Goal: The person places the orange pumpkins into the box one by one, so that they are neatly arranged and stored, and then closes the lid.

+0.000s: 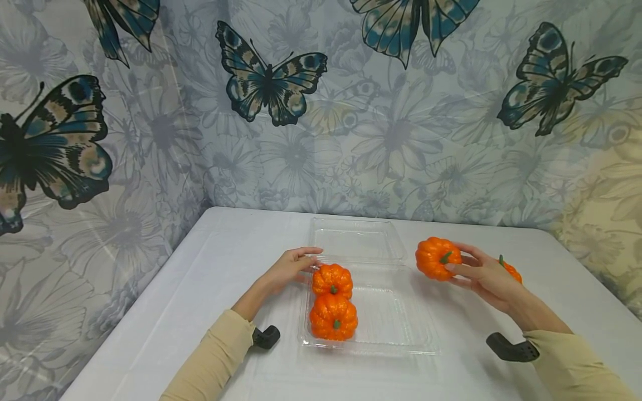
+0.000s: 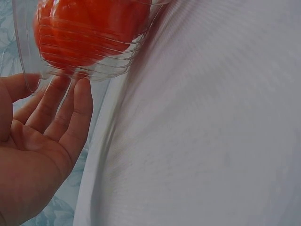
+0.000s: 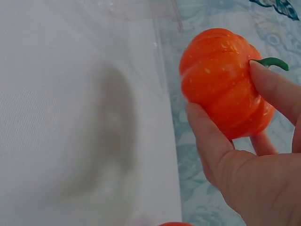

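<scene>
My right hand (image 1: 484, 278) holds an orange toy pumpkin (image 1: 435, 258) with a green stem above the table, thumb beside the stem and fingers round its side. In the right wrist view the same pumpkin (image 3: 221, 80) is in full sight. At its back left corner, a clear plastic clamshell container (image 1: 396, 323) is held by my left hand (image 1: 288, 270), thumb and fingertips at the rim. Two pumpkins stand in the container's left side, a back one (image 1: 332, 280) and a front one (image 1: 333, 317). The left wrist view shows a pumpkin (image 2: 89, 28) through the ribbed wall.
The container's lid (image 1: 356, 239) lies folded open toward the back of the white-covered table (image 1: 241, 239). Another pumpkin (image 1: 511, 272) sits at the right, partly behind my right hand. A butterfly-patterned cloth (image 1: 301, 167) hangs behind the table.
</scene>
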### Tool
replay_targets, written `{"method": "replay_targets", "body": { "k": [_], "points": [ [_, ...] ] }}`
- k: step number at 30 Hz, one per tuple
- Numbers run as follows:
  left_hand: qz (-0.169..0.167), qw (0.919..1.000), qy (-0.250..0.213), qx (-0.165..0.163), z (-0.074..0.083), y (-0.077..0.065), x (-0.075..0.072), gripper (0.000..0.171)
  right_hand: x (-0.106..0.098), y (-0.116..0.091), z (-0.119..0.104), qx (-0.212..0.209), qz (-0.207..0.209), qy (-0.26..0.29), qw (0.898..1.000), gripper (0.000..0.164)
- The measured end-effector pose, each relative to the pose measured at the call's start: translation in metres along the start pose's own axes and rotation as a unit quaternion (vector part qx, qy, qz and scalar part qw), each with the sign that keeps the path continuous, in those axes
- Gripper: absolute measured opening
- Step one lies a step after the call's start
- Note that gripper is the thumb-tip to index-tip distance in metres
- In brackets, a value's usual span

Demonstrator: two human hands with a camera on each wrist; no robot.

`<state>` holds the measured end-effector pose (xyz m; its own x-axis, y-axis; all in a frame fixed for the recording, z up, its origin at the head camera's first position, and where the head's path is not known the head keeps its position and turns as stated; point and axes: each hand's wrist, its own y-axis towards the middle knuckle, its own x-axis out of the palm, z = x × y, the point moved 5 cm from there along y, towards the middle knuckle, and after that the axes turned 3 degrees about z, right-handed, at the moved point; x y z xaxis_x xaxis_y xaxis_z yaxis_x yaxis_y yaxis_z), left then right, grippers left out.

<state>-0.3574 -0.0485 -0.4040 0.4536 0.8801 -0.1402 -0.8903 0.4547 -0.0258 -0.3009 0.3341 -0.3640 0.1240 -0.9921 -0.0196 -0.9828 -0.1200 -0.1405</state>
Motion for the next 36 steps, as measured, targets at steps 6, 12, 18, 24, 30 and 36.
{"method": "replay_targets", "body": {
  "k": [6,12,18,24,30,36],
  "points": [
    [0.003,1.0000,-0.003,0.000,-0.006,0.003,-0.001,0.040,0.013,-0.003,-0.009,-0.025,-0.003,-0.060,0.998,0.072],
    [0.008,1.0000,0.003,0.005,-0.011,0.004,-0.002,0.041,0.028,-0.006,-0.017,-0.062,-0.031,-0.076,0.995,0.065],
    [0.012,0.9999,0.001,0.011,-0.009,0.002,-0.001,0.041,0.044,-0.005,-0.022,-0.098,-0.059,-0.102,0.988,0.061],
    [0.010,0.9999,0.003,0.010,-0.008,0.002,-0.001,0.041,0.061,-0.003,-0.025,-0.112,-0.061,-0.158,0.979,0.067],
    [0.007,0.9999,0.003,0.010,-0.009,0.003,-0.001,0.042,0.075,-0.002,-0.024,-0.113,-0.065,-0.175,0.976,0.068],
    [0.006,1.0000,0.000,0.006,-0.008,0.003,-0.001,0.042,0.083,0.003,-0.021,-0.116,-0.058,-0.202,0.971,0.069]
  ]
}}
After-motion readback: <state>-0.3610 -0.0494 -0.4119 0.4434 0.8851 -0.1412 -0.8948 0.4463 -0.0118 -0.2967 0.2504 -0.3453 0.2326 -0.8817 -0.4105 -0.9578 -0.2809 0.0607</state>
